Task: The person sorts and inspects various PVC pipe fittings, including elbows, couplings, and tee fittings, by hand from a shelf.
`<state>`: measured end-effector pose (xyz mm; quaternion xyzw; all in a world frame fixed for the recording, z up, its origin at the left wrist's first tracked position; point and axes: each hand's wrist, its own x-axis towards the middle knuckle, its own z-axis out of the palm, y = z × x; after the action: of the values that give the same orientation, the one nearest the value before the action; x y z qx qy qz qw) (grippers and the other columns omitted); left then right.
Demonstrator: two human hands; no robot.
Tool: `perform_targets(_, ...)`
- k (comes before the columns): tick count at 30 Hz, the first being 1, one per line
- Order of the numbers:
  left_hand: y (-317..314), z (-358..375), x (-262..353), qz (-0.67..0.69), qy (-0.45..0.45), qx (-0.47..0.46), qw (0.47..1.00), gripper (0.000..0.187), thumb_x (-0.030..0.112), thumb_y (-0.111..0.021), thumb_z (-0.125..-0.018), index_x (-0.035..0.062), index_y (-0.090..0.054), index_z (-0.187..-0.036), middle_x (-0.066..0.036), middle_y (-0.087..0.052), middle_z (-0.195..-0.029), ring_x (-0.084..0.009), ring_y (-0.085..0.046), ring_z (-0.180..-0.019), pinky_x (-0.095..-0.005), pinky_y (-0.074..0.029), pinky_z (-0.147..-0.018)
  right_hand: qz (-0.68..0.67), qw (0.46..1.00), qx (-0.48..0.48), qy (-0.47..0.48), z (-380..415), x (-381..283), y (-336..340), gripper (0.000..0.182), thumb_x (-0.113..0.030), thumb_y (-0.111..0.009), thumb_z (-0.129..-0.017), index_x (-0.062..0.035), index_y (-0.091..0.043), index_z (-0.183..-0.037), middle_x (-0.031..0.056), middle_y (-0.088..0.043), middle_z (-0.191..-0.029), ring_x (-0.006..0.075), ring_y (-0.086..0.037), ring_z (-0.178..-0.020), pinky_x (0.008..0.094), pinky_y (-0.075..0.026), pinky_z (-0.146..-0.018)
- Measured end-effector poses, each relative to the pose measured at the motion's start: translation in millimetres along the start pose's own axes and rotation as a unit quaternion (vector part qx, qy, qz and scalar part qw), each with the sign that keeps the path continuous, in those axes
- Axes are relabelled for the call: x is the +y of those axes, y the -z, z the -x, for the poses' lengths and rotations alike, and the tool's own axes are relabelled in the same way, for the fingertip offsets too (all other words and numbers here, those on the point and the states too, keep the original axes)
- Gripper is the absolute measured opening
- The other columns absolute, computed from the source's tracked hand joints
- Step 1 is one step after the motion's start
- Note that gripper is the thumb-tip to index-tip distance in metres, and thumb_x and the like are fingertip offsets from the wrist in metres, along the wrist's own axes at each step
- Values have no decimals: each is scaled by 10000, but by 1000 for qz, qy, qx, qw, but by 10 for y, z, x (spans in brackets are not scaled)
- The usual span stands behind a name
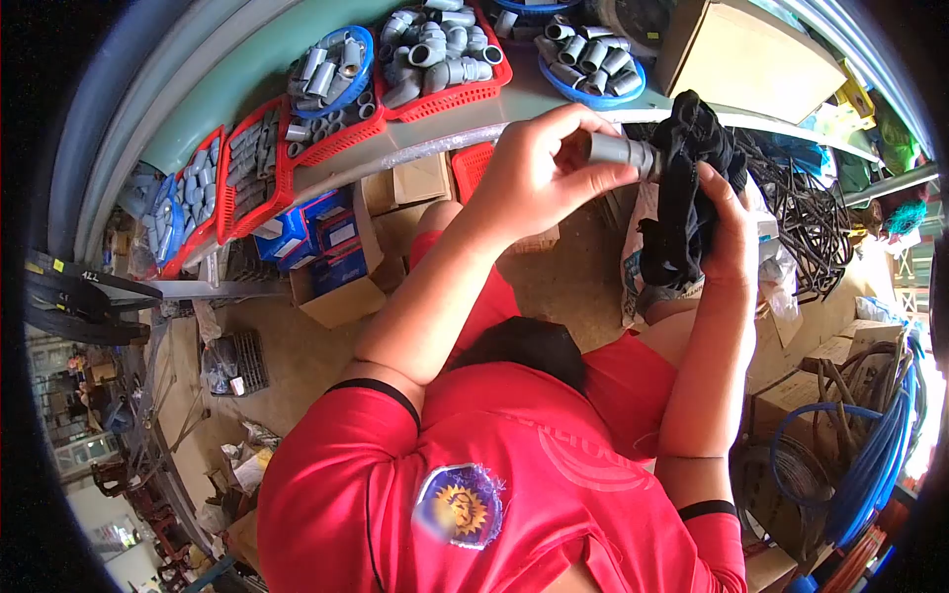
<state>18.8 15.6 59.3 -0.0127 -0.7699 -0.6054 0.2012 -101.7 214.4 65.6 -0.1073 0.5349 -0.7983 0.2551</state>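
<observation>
A short grey pipe fitting (621,150) is pinched between the thumb and fingers of my left hand (554,168). Its right end touches a bundled black cloth (682,198). My right hand (730,222) grips that cloth from the right side, thumb near its top, the other fingers mostly hidden behind it. Both hands are raised in front of the shelf edge, close together but apart.
Red baskets (450,97) and blue baskets (593,97) of grey fittings line the shelf (395,153). A cardboard box (751,64) stands at the upper right. Below are boxes with blue packages (331,237); black rods (801,212) and blue hose (880,445) lie right.
</observation>
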Motion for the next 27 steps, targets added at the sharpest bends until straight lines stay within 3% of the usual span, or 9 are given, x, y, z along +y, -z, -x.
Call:
perform_targets(3, -7, -3, 51, -8, -2, 16, 1000, 419, 30, -824, -781, 13, -599, -1133, -43, -667, -987, -93, -648, -918, -252, -532, -817, 29, 999, -11, 19, 7, 3, -5, 397, -176, -683, -881, 2, -615, -1229, 90, -697, -1077, 180, -691, -901, 308, -568, -793)
perform_targets(7, -11, -43, 36, -68, -170, 30, 983, 355, 10, -824, -772, -10, -635, -1072, -55, -674, -990, -101, -649, -906, -244, -534, -799, 30, 999, -2, 14, -30, 31, 8, 433, -173, -713, -843, 5, -612, -1225, 95, -696, -1064, 189, -689, -901, 318, -562, -807)
perform_targets(9, 41, 23, 57, -10, 15, 12, 1000, 216, 97, -740, -892, -30, -644, -1039, -27, -663, -962, -92, -636, -929, -253, -544, -797, 35, 999, -24, 11, -28, 22, 46, 508, -181, -776, -776, 5, -609, -1219, 100, -693, -1044, 209, -679, -919, 340, -547, -836)
perform_targets(12, 73, 3, 41, 72, -13, 0, 997, 352, 154, -735, -906, -23, -574, -1165, -58, -642, -1040, -116, -630, -984, -263, -535, -849, 37, 998, -38, 32, 2, 10, -41, 505, -193, -783, -772, 5, -620, -1206, 97, -697, -1046, 198, -684, -900, 332, -552, -816)
perform_targets(15, 7, -11, 100, -25, -120, 30, 992, 521, -36, -767, -810, -13, -520, -1268, -79, -634, -1137, -155, -629, -1064, -301, -536, -902, 37, 998, -42, 26, -22, 34, -27, 506, -203, -796, -762, 4, -630, -1193, 95, -702, -1043, 193, -684, -901, 331, -553, -816)
perform_targets(16, 39, 5, 87, -7, -97, 3, 995, 497, -99, -742, -797, -20, -546, -1246, -80, -646, -1125, -160, -640, -1049, -306, -536, -912, 35, 998, -46, 23, -20, 30, -33, 508, -205, -799, -759, 3, -632, -1191, 93, -703, -1039, 191, -683, -902, 332, -552, -817)
perform_targets(21, 116, 21, 144, 0, -3, 11, 1000, 305, 37, -779, -828, -21, -640, -1093, -16, -648, -908, -107, -655, -912, -259, -549, -806, 56, 996, -55, 42, 0, 41, -71, 498, -213, -803, -754, -1, -642, -1175, 82, -708, -1022, 177, -684, -885, 329, -551, -821)
perform_targets(25, -59, 9, 106, -7, -70, 41, 997, 294, 49, -740, -874, -29, -628, -1134, -37, -664, -975, -124, -644, -933, -266, -520, -850, 35, 997, -60, 16, 4, 45, -66, 489, -223, -804, -755, -4, -648, -1163, 73, -709, -1016, 163, -672, -885, 312, -533, -837)
perform_targets(27, 85, 27, 28, -75, -31, -11, 997, 304, 63, -741, -877, -30, -623, -1141, -50, -669, -1002, -125, -645, -923, -271, -524, -843, 50, 997, -60, 29, 6, 61, -48, 485, -226, -801, -757, -3, -648, -1160, 72, -709, -1011, 160, -671, -886, 312, -534, -836)
